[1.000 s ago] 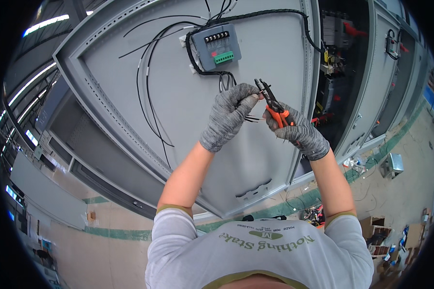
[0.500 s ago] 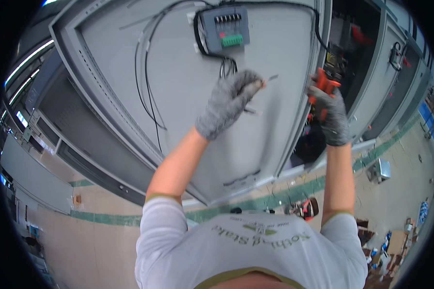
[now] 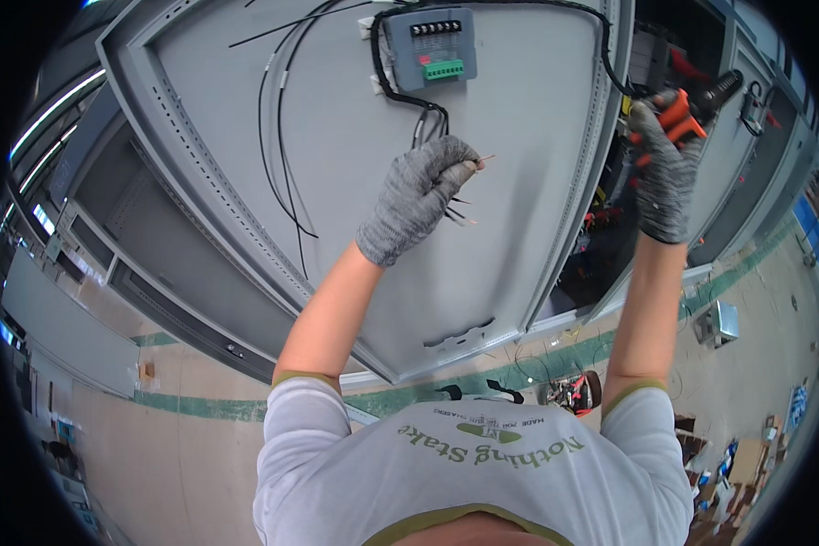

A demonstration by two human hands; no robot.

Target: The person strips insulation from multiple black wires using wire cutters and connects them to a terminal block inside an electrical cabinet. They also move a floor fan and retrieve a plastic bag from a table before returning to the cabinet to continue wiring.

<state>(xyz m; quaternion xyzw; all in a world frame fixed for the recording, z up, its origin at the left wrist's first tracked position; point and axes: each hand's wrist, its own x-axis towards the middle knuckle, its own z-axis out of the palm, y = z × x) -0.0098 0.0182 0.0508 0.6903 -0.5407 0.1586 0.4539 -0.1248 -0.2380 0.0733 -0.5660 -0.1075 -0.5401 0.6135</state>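
Observation:
My left hand (image 3: 416,196), in a grey knit glove, pinches a thin wire (image 3: 489,158) whose bare copper end sticks out past the fingertips. More wire ends (image 3: 458,218) stick out below that hand, some of them bared. A dark wire bundle (image 3: 435,114) runs down to the hand from a grey module (image 3: 432,55) with a black terminal strip and a green connector. Out to the right, my right hand (image 3: 666,187), gloved as well, is closed around orange-handled wire strippers (image 3: 681,118). Their dark head points up and right, apart from the wires.
The module is mounted on a grey cabinet door (image 3: 373,309). Loose black wires (image 3: 273,164) hang at its left. Beyond the right edge is the dark cabinet interior (image 3: 601,246) with components. On the floor lie a tool bag (image 3: 569,391) and a metal box (image 3: 719,323).
My right hand has swung right and slightly up with the strippers. The wire tip at my left fingers, dark before, now shows bare copper. My left hand has shifted slightly left.

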